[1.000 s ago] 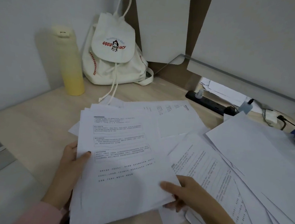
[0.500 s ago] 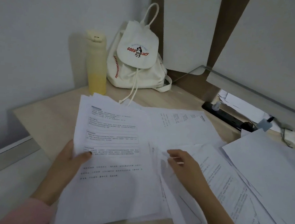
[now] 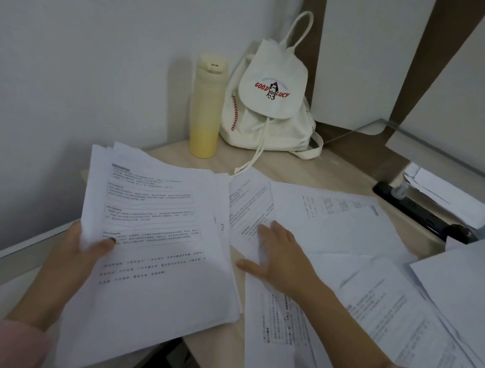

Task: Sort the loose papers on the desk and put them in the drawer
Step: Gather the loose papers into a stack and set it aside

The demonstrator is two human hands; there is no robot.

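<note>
- Since half a second ago, the right hand [image 3: 280,262] has moved off the overlapped sheets at centre and now lies flat, fingers spread wide, on a printed sheet [image 3: 250,214] just beside the held stack; it grips nothing yet.
- Left hand [image 3: 82,253] is unchanged: thumb on top, fingers beneath, clamping the gathered stack [image 3: 153,252] by its left edge, its near end hanging past the desk [image 3: 339,171] edge.
- Judgement: the stack is taking pages one at a time, and the sheet under the right palm looks next.
- Loose papers [image 3: 400,309] remain fanned across the right of the desk, overlapping; sorting appears well short of done.
- Containers: no drawer is identifiable in view. The drawstring backpack [image 3: 268,109] stands flap-closed at the wall, contents hidden; the yellow bottle [image 3: 207,107] stands upright just beside it, lid shut.
</note>
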